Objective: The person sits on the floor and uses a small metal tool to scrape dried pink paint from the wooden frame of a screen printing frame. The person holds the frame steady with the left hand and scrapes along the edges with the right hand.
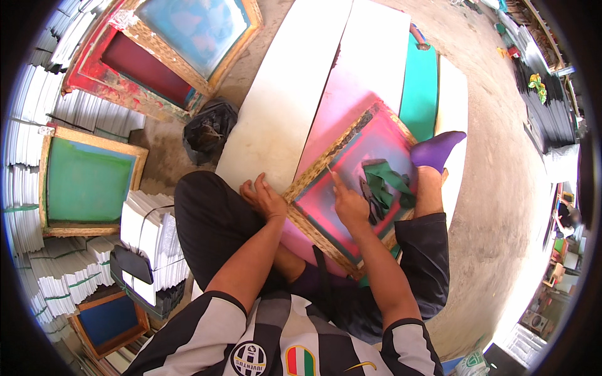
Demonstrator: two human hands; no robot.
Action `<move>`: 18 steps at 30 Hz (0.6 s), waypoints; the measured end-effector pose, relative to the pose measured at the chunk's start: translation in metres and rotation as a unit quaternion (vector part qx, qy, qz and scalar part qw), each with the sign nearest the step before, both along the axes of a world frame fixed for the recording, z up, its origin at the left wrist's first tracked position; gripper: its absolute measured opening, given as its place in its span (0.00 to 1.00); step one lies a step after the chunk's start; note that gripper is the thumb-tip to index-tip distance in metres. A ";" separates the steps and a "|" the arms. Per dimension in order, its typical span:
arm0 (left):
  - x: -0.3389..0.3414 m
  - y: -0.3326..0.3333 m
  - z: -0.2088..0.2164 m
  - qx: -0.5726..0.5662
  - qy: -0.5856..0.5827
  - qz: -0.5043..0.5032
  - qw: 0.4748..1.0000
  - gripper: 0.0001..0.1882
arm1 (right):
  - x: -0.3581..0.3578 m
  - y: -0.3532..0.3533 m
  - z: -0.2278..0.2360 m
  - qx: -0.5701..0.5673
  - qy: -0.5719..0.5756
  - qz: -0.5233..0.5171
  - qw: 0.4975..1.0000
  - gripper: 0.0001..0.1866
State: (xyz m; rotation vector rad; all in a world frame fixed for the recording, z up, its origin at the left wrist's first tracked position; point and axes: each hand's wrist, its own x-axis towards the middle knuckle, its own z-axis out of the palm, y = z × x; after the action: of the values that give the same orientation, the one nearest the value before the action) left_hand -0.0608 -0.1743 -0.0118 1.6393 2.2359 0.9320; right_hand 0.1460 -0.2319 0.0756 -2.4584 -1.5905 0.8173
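Note:
A wooden-framed printing screen point(326, 156) lies tilted in front of me, its mesh smeared pink and grey-blue. My right hand point(351, 203) is closed over the mesh by the frame's upper-left bar. A thin pale tip pokes out past its fingers; what it belongs to is too small to make out. My left hand point(264, 197) rests with fingers apart on the white board point(276, 106), beside the frame's left corner. On the mesh lies a crumpled dark green cloth strip point(382, 178), with dark strips next to it.
Pink point(351, 75) and teal point(419, 88) panels lie under the screen. My purple-socked foot point(439, 149) is at its right. To the left are a black plastic bag point(210, 131), a green screen point(91, 182), more framed screens point(194, 37) and tied white sheet stacks point(147, 235).

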 end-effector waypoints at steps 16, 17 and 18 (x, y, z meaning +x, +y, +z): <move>0.005 0.001 0.005 0.001 -0.003 0.004 1.000 0.14 | 0.020 -0.004 -0.030 0.155 0.097 0.019 0.983 0.24; 0.007 0.001 0.004 0.005 -0.001 0.003 1.000 0.14 | 0.027 -0.009 -0.050 0.236 0.155 0.012 0.959 0.24; 0.009 0.000 0.003 0.010 -0.001 0.001 1.000 0.14 | 0.035 -0.009 -0.067 0.271 0.203 0.029 0.941 0.24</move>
State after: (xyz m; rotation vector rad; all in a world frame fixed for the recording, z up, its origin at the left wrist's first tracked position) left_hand -0.0513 -0.1740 -0.0092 1.6447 2.2344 0.9579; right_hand 0.1806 -0.2412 0.0082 -1.7395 -1.4860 0.7111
